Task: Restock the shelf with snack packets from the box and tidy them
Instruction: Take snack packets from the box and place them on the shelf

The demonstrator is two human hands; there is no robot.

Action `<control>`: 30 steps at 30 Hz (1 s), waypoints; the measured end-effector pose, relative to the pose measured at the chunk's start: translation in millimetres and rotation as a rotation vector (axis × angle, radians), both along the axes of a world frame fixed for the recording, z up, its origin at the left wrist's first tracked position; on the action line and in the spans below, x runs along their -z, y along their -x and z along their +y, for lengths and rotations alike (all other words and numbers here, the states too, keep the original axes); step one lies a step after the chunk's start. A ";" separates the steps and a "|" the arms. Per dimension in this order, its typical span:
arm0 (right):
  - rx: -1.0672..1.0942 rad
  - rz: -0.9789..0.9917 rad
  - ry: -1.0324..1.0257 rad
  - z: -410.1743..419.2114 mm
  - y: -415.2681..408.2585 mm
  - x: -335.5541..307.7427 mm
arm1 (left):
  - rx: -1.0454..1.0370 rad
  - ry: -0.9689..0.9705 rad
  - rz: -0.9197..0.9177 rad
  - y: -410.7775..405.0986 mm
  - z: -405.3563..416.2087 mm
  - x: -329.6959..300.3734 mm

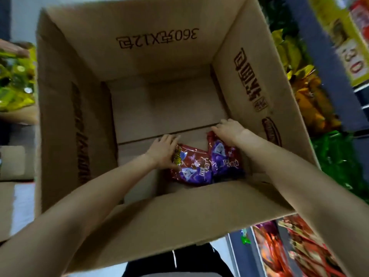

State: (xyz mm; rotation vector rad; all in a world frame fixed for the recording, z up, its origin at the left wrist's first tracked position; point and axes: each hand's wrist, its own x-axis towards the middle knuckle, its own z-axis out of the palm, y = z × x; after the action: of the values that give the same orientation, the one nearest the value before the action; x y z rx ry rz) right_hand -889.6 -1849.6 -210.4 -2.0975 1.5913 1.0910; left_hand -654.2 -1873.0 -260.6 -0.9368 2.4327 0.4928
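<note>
Both arms are deep in the cardboard box. Left hand curls over one red-purple snack packet on the box floor, right hand grips its neighbour. I'd grab by the edges, lift both together, then turn to the shelf.

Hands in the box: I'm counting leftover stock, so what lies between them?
Head view: two red-and-purple snack packets lie between the left hand and right hand, on the cardboard box floor.
</note>
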 end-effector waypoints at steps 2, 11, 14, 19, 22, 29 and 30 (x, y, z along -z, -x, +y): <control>0.018 -0.013 -0.044 -0.9 4.7 10.7 | 0.044 -0.018 -0.014 5.8 2.8 12.2; 0.244 -0.318 0.019 -15.4 -18.3 4.1 | -0.441 -0.235 0.167 -31.5 -28.0 -4.3; 0.530 -0.487 0.036 -24.1 -38.2 6.1 | -0.823 -0.250 0.315 -45.9 -43.7 -14.3; 0.985 -0.580 0.203 -19.3 -51.5 21.2 | -1.076 -0.317 0.584 -49.2 -48.6 -29.0; 1.259 -0.490 0.227 -9.4 -45.8 40.3 | -1.057 -0.364 0.668 -46.0 -45.8 -33.5; 1.340 -0.498 0.013 3.1 -44.1 57.8 | -0.963 -0.512 0.494 -48.3 -41.2 -33.5; 1.365 -0.568 -0.026 1.5 -44.2 49.1 | -0.971 -0.486 0.500 -47.1 -41.6 -38.6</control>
State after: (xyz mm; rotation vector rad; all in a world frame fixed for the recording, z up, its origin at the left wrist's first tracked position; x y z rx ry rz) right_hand -845.4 -1848.1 -259.5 -0.7045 1.9854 0.0187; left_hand -607.1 -1914.5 -222.0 -1.8769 1.8836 1.7237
